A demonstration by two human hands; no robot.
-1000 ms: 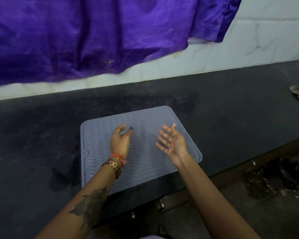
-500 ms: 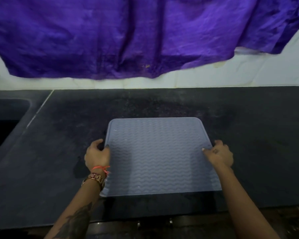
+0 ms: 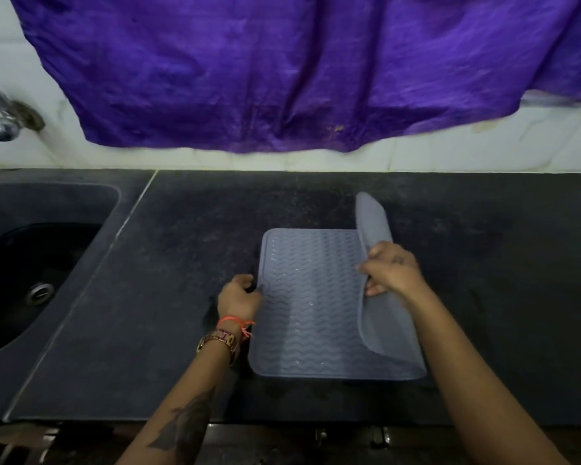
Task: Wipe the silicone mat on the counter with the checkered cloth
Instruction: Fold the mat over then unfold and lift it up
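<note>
No wiping yet, no checkered cloth visible. Right hand (image 3: 391,271) grips the grey-blue wavy silicone mat (image 3: 302,303)'s lifted edge; left hand (image 3: 239,297) pinches the other.

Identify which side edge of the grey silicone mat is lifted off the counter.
The right edge of the grey ribbed silicone mat: the right hand curls it up and inward, while the left edge lies flat.

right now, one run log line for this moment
left hand grips mat left edge | right hand folds right edge up | checkered cloth not visible | wiping not begun
</note>
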